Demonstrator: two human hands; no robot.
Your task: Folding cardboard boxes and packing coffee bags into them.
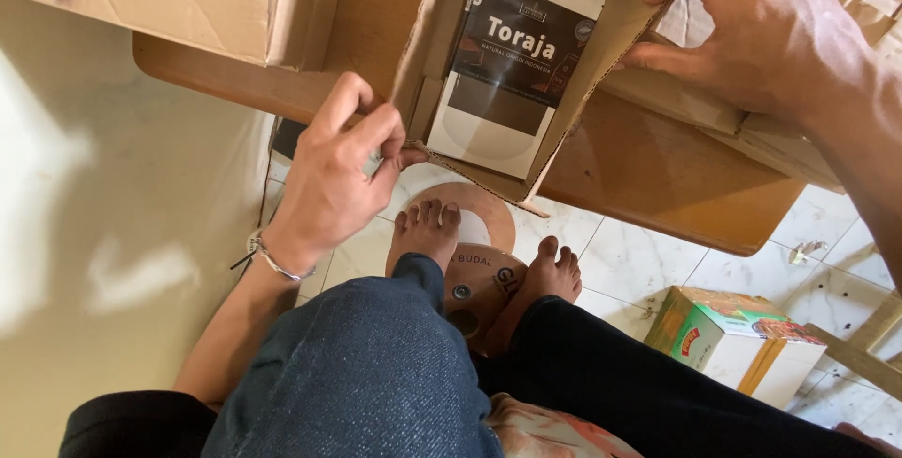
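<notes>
From the head camera, an open cardboard box (526, 73) sits at the edge of a wooden counter (648, 171), with a white pouch bearing a dark label (512, 68) lying flat inside it. The left hand (334, 176) has its grip pinched together on the box's near flap, thumb against fingers. The right hand (752, 31) rests on the box's far wall, fingers spread, grip apart. Below, bare feet stand on a tiled floor (648, 261), near a small green and white carton (742, 345).
</notes>
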